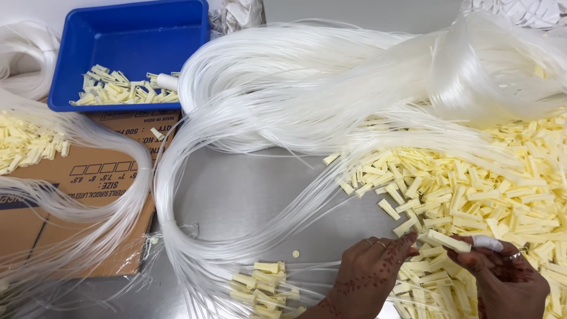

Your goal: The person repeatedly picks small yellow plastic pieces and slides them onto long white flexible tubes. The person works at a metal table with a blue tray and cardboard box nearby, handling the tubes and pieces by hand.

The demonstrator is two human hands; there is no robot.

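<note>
My left hand [369, 272] and my right hand [505, 277] meet at the bottom right over a heap of pale yellow plastic clips [472, 189]. Together they pinch one yellow clip [446, 240] between their fingertips; the right index finger wears a white wrap. Thin clear plastic tubes [295, 106] lie in large looping bundles across the metal table [248, 195] and run down under my left hand. A small cluster of clips threaded on tubes [263, 286] lies left of my left hand.
A blue plastic tray [127, 41] holding yellow clips stands at the back left on a flattened cardboard box [88, 177]. More tube loops and clips lie on the far left. A crumpled clear bag sits at the back.
</note>
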